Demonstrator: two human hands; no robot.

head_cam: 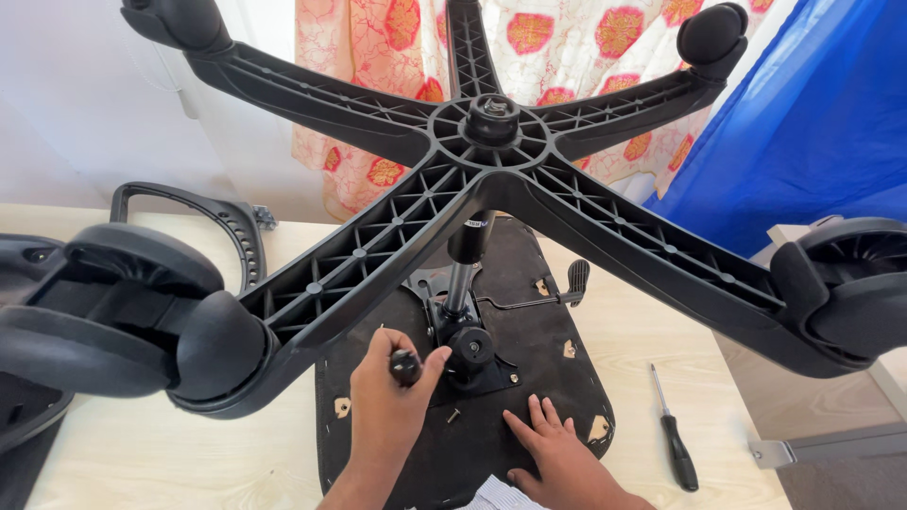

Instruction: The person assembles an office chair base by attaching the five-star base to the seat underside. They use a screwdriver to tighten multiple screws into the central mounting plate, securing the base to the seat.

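Your left hand has its fingers curled tight around a small black knob-like handle, thumb wrapped over it; whether this is a tool's grip or a knob on the mechanism itself, the view does not show. Your right hand lies flat with fingers spread fairly wide and gripping nothing, palm pressed on the upturned seat underside, just to the right of the mounting plate.

Taking that plate as the landmark: the gas-lift column stands upright out of it, and the five-star base sits on the column's top, its castors already fitted at the arm ends that show. So the base, column and plate look joined; what seems left is fastening near the plate. A loose screw lies just below it, between your two hands. A lever juts out to the plate's upper right. The screwdriver lies untouched on the table, well right of the plate, beyond the seat's edge. An armrest frame rests far to the left.
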